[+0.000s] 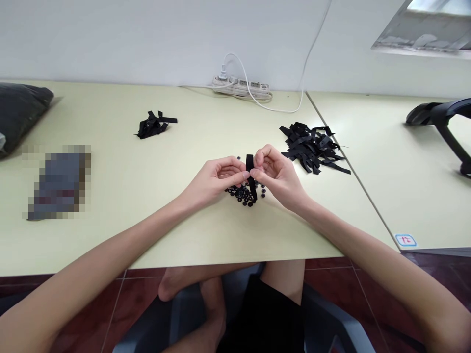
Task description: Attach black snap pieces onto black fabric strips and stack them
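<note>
Between my two hands is a black fabric strip [250, 162], its lower end hanging over a scatter of small round black snap buttons [240, 193]. My left hand [222, 177] pinches the strip from the left with thumb and fingers. From the right, my right hand [275, 172] has thumb and curled fingers closed at the strip's edge; whether a button is also in the fingers is hidden. A large pile of black strips [312, 147] lies to the right of my hands. Farther back on the left sits a smaller bunch of black strips [152, 125].
A power strip [241, 87] with a white cable stands against the wall. On the left are a dark bag [22, 115] and a blurred flat object [59, 184]. A black curved frame [441, 117] rests at far right. The table's front edge [221, 264] runs above my lap.
</note>
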Tool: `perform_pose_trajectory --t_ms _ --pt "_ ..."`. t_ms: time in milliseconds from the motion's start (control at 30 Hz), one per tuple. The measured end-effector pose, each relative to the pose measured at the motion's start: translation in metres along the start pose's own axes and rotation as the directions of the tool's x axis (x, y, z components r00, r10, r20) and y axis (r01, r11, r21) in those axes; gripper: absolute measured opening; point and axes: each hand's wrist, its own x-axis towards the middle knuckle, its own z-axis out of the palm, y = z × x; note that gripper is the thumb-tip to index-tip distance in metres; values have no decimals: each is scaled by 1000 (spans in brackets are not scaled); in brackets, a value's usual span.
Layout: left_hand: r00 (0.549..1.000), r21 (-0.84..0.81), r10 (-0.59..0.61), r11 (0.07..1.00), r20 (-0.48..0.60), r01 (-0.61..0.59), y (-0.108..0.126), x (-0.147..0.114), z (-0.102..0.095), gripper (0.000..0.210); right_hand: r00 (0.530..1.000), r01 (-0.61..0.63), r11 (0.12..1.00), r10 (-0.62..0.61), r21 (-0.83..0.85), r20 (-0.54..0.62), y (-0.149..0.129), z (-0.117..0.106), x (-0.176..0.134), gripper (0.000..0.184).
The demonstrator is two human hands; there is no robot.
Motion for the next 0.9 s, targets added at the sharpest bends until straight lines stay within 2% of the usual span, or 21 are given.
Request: perform_pose_trajectory --t_ms 133,300,467,700,900 --pt "998 11 10 1000 -58 -9 2 1 -2 39 1000 -18 994 19 -108 2 1 -2 0 26" --pt "997 -10 -6 1000 -74 5 3 2 -3 41 995 -11 957 38 -290 88 1 -5 -2 28" --pt "998 -27 4 1000 -57 -5 6 0 -2 38 991 47 970 -16 -237 131 -3 -6 -2 34" --pt "1000 -49 -9 999 -1 9 7 0 -3 40 988 22 981 7 -192 153 -9 -6 -3 40" --pt "1000 -56 -1 998 18 2 1 3 -7 40 992 42 969 -11 -243 127 -6 -6 -2 37"
